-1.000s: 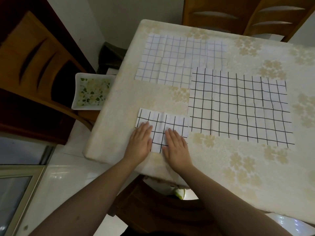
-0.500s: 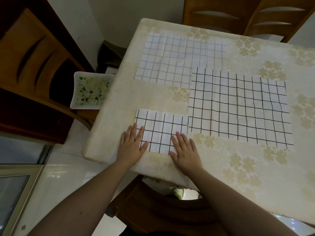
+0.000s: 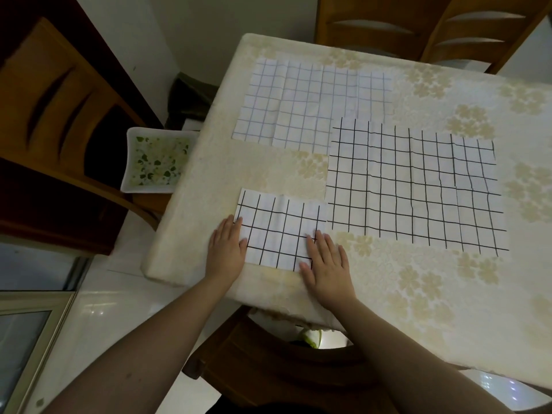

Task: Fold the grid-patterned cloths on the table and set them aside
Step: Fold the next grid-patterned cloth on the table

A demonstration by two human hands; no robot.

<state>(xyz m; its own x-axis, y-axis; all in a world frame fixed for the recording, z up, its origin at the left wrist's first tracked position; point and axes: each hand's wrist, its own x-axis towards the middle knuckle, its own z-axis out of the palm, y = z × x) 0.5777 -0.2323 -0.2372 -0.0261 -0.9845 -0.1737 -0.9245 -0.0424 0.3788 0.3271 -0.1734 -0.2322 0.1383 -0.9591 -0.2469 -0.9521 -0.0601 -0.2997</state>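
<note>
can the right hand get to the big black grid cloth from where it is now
Probably yes. The right hand lies flat on the folded cloth's right edge, and the big black-grid cloth lies just beyond, nothing between them.

Table: a table (image 3: 418, 309) under a cream cover with pale gold flower prints fills the right side.
Chairs: a wooden chair (image 3: 59, 115) stands at the left, two more wooden chairs (image 3: 433, 28) at the far edge, another dark one (image 3: 268, 369) at the near edge.
Dish: a white dish (image 3: 158, 159) with a green leaf pattern rests on the left chair's seat.
Wall: plain pale wall (image 3: 209, 31) at the far left.
Floor: glossy white tiles (image 3: 98, 318), catching small light spots.
Light: dim and even.
</note>
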